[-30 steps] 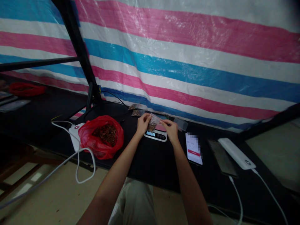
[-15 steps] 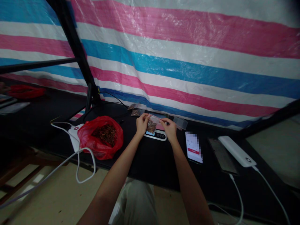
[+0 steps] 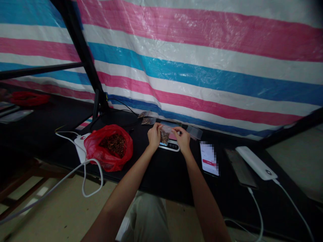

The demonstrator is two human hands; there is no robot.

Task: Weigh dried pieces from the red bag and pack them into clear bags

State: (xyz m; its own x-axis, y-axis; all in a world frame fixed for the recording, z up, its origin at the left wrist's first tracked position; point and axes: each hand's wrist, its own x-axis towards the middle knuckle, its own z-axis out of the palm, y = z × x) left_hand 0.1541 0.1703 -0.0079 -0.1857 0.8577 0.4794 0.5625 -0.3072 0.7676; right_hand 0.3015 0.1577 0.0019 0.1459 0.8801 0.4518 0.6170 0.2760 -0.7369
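Both hands pinch the pouch (image 3: 165, 136) top over the scale (image 3: 169, 145): left hand (image 3: 153, 136) at 9, right hand (image 3: 183, 139) at 3. Keep it upright, press evenly along seal; red bag (image 3: 109, 146) at 9.

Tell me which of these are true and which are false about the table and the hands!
1. Both hands hold one small clear bag. True: the left hand and right hand pinch the small clear bag of brown bits between them.
2. The bag is held over a small digital scale. True: the scale sits just beneath it.
3. The big bag of brown bits is blue. False: the plastic bag is red.
4. The lit phone lies left of the hands. False: the phone lies to their right.
5. The white power bank has a cable plugged in. True: the power bank has a white cable.
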